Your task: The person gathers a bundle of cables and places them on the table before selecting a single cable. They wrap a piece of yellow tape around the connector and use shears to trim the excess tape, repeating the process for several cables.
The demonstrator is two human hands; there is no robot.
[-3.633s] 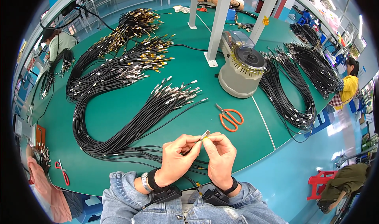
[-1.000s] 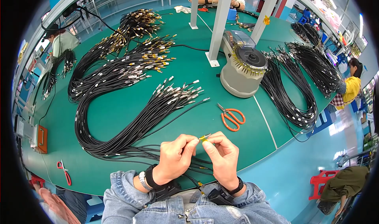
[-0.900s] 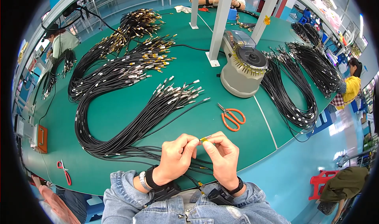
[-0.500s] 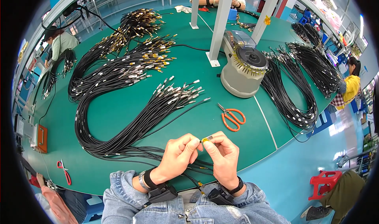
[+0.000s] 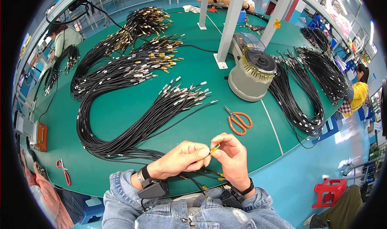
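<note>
The left hand [image 5: 181, 159] and the right hand [image 5: 232, 158] meet just above the near edge of the green table [image 5: 121, 120], fingertips pinched together on a small yellow-tipped cable end [image 5: 215, 148] held between them; both are closed tight around it, with the rest of that black cable dropping out of sight under the palms. Just below the wrists lie a few more cable ends with yellow tips [image 5: 209, 178], loose at the table edge. Beyond the hands a long bundle of black cables with plain silver connectors [image 5: 177, 100] snakes across the table, and farther back sit bundles whose ends show yellow [image 5: 149, 57]. My guess is the work is well underway but far from over: the yellow-ended heaps look finished, and the silver-ended bundle looks untouched. Orange-handled scissors [image 5: 238, 121] lie to the right, apart from the hands, near a round grey machine [image 5: 252, 73]. Small red scissors [image 5: 62, 170] rest at the left edge.
</note>
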